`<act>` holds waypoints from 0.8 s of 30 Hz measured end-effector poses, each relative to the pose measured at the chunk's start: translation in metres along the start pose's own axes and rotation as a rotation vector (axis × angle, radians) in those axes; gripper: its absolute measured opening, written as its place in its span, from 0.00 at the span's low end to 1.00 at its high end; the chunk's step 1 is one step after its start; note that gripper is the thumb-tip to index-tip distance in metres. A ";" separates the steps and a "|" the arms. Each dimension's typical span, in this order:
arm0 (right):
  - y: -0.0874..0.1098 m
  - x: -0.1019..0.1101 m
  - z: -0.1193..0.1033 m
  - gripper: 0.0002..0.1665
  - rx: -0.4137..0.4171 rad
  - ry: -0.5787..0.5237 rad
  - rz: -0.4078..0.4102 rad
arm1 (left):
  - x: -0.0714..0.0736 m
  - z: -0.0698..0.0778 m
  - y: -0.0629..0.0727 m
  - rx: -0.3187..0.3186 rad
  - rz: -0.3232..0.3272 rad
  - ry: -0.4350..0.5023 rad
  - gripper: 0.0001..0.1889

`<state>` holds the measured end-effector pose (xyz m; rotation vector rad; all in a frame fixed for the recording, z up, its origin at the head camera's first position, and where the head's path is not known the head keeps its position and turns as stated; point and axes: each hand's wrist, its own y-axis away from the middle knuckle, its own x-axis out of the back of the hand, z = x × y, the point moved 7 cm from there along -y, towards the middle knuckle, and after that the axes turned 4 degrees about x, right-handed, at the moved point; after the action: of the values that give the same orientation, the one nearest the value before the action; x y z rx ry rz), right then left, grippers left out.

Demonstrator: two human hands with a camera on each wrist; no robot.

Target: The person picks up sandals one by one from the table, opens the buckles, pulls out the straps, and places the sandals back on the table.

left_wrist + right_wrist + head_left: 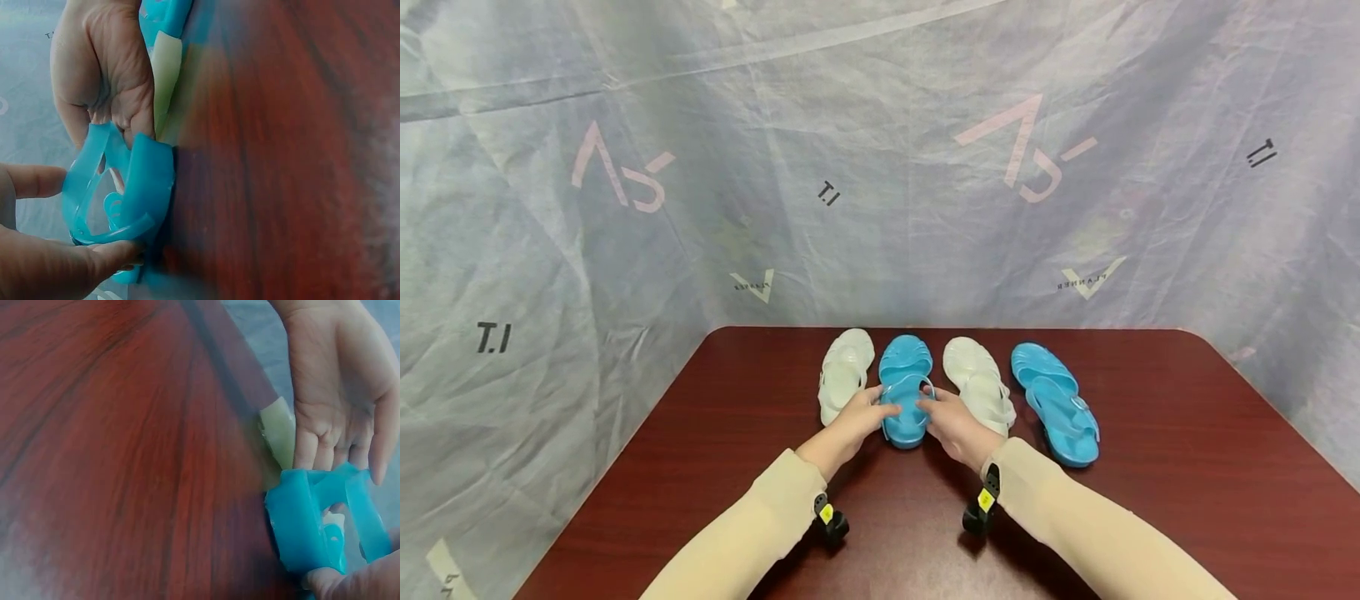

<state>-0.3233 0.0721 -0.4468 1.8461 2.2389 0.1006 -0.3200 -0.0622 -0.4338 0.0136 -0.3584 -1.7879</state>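
Note:
A blue sandal (906,417), second from the left in a row, lies between both hands with its heel toward me. My left hand (853,423) grips its left side, thumb over the footbed. On the opposite side my right hand (958,427) holds the edge near the heel, its thumb also reaching inward. In the left wrist view the heel cup (150,184) and the back strap show close up, between thumb and fingers. The right wrist view shows the right thumb (325,581) against the heel.
A white sandal (844,375) lies left of the held one. Right of it lie another white sandal (972,367) and a second blue sandal (1060,408). All are on a dark red wooden table (1180,450), with a grey printed cloth (895,167) hanging behind.

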 end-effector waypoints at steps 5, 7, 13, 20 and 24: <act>0.003 0.001 -0.001 0.26 -0.003 0.018 -0.006 | -0.002 -0.002 0.001 -0.004 -0.021 0.029 0.36; 0.004 0.001 -0.001 0.27 -0.008 0.025 -0.005 | -0.003 -0.003 0.002 -0.005 -0.023 0.038 0.36; 0.007 0.000 -0.001 0.29 -0.008 0.026 -0.015 | -0.003 -0.003 0.005 -0.013 -0.019 0.038 0.37; 0.011 0.000 0.000 0.31 -0.001 0.027 -0.014 | -0.005 -0.006 0.007 -0.006 -0.025 0.050 0.36; 0.015 0.000 0.000 0.31 0.000 0.033 -0.016 | -0.006 -0.006 0.008 -0.018 -0.027 0.049 0.36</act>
<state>-0.3093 0.0750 -0.4438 1.8388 2.2751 0.1292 -0.3096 -0.0598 -0.4385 0.0502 -0.3083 -1.8141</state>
